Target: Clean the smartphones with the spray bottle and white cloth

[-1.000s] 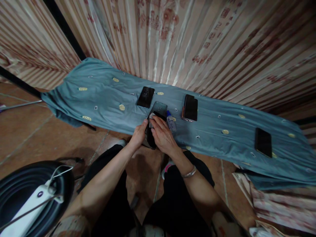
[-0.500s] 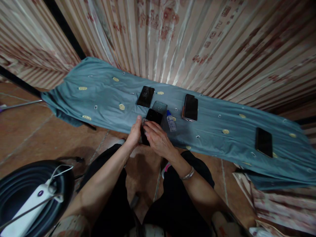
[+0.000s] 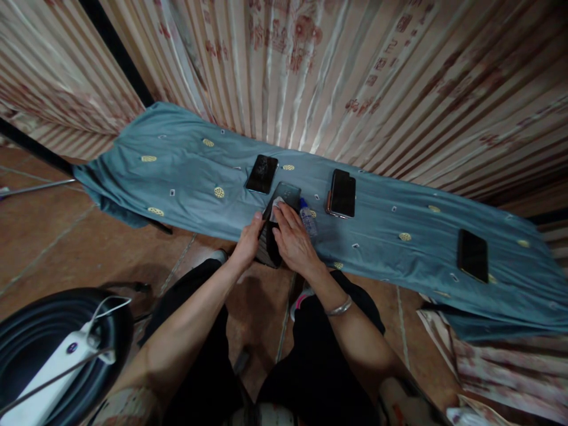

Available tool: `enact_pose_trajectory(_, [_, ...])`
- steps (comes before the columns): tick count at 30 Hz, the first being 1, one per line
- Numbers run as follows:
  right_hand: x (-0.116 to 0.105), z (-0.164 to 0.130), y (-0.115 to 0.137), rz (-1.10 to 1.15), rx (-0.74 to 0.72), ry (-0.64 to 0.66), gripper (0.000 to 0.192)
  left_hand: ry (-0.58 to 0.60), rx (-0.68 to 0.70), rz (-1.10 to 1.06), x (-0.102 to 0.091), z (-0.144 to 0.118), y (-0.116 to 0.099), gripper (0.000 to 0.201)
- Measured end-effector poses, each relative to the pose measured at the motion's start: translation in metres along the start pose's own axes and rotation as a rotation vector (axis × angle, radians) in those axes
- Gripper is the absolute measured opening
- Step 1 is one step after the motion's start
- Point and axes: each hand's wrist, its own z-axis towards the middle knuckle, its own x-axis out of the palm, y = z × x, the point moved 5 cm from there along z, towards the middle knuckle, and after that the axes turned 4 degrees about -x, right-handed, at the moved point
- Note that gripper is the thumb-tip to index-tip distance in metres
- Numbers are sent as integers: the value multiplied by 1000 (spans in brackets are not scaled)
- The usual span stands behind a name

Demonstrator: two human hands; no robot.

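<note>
My left hand [image 3: 248,239] grips the left edge of a dark smartphone [image 3: 267,245], thumb on top. The phone is tilted, and its glossy face reflects the striped curtain. My right hand [image 3: 293,236] presses a small white wipe [image 3: 277,207] near the phone's upper end; the fingers hide part of both. Just beyond them lies a teal-backed phone [image 3: 289,190], partly covered. A small clear bottle with a blue cap [image 3: 307,218] lies beside my right hand. Farther back on the cloth is a phone with a cracked-looking screen [image 3: 262,174].
A teal patterned cloth [image 3: 190,171] covers the long, narrow table. To the right lie two overlapping phones [image 3: 343,194] and another dark phone [image 3: 473,255]. A pleated curtain [image 3: 284,77] hangs behind. On the floor at left are a coiled black hose [image 3: 26,313] and a white power strip [image 3: 51,378].
My right hand has moved right and slightly away from me with the wipe, apart from my left hand. The held phone has tilted, now showing the curtain's reflection.
</note>
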Motion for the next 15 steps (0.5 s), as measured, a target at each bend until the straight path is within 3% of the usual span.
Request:
enact_pose_trajectory(8, [-5,-3,-10,-11,51,-33,54,-5,-5,-52,-5,3,0,68])
enact_pose_trajectory(15, [-3,-4,-4,-32,51,1,51,-21,-14,-103,-8,2,-5,72])
